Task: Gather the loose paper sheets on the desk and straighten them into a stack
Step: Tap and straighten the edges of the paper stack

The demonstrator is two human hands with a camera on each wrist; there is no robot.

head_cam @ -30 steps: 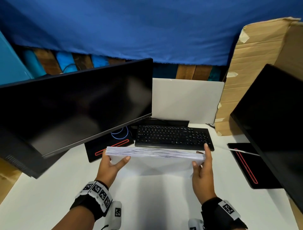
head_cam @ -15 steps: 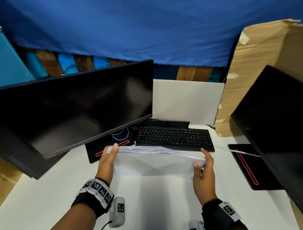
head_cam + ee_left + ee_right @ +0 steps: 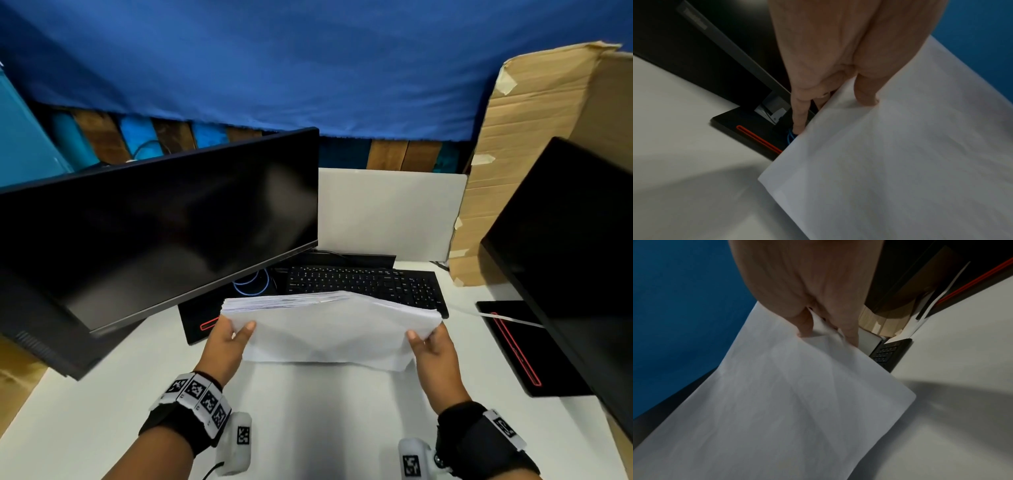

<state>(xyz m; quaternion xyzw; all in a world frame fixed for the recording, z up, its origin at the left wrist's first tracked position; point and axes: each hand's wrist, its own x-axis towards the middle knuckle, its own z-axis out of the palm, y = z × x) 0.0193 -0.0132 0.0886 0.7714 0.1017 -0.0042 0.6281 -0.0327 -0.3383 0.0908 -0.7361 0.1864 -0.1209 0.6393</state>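
Both hands pinch the paper stack [image 3: 329, 322] at its ends, left hand [image 3: 227, 342], right hand [image 3: 433, 349]; stack upright, lower centre of frame, above white desk [image 3: 85, 394]. Squaring step. Next: tap lower edge down. One stray sheet [image 3: 507, 317] right, unclaimed.

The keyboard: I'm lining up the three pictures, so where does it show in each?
Head: the keyboard lies centre, behind the paper stack.
Left wrist: not in view.
Right wrist: only its corner shows, right of centre, past the stack's edge.
Shared landmark: the paper stack, in all three views.
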